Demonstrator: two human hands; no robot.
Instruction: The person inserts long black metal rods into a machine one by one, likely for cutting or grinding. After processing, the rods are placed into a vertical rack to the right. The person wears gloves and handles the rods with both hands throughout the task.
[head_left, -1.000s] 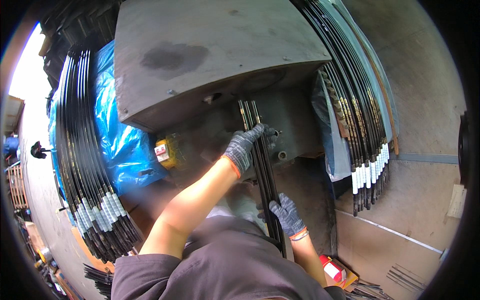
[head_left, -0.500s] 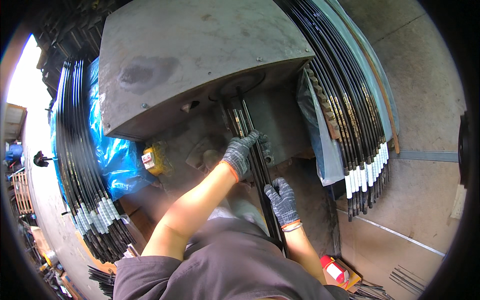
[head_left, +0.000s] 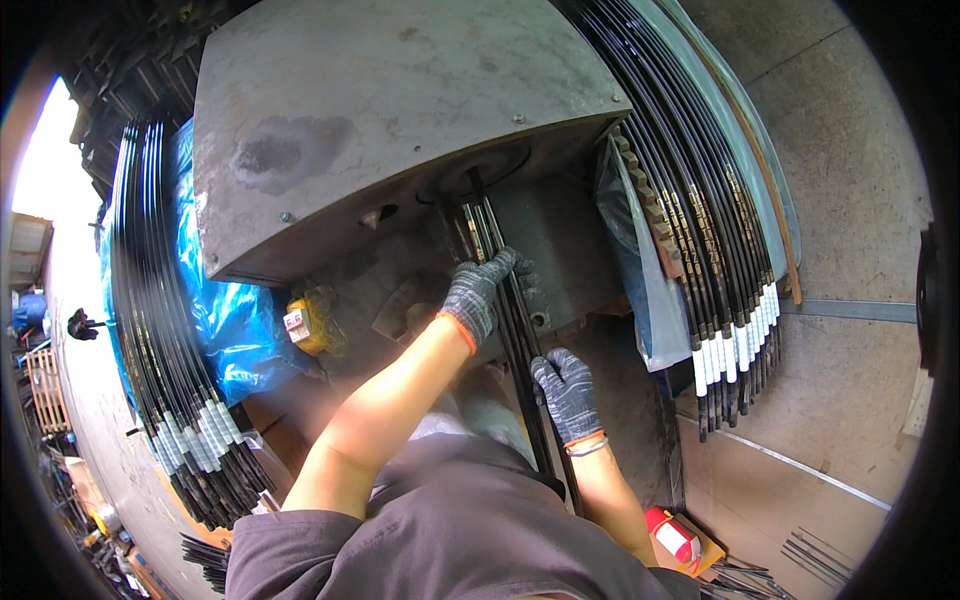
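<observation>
Rods (head_left: 517, 335), head view: a dark bundle slants from the person's waist toward the front of a grey box (head_left: 420, 90), one rod reaching beyond the others. The gloved left hand (head_left: 476, 298) wraps around the bundle near its upper end; the gloved right hand (head_left: 570, 395) touches it lower down, its grip hidden, so closure cannot be told. White-banded stacks (head_left: 165, 300) flank the box, the left one beside blue sheeting (head_left: 235, 335).

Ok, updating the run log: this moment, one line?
left hand: around black rods; right hand: on same rods, nearer body; grey box: ahead
</observation>
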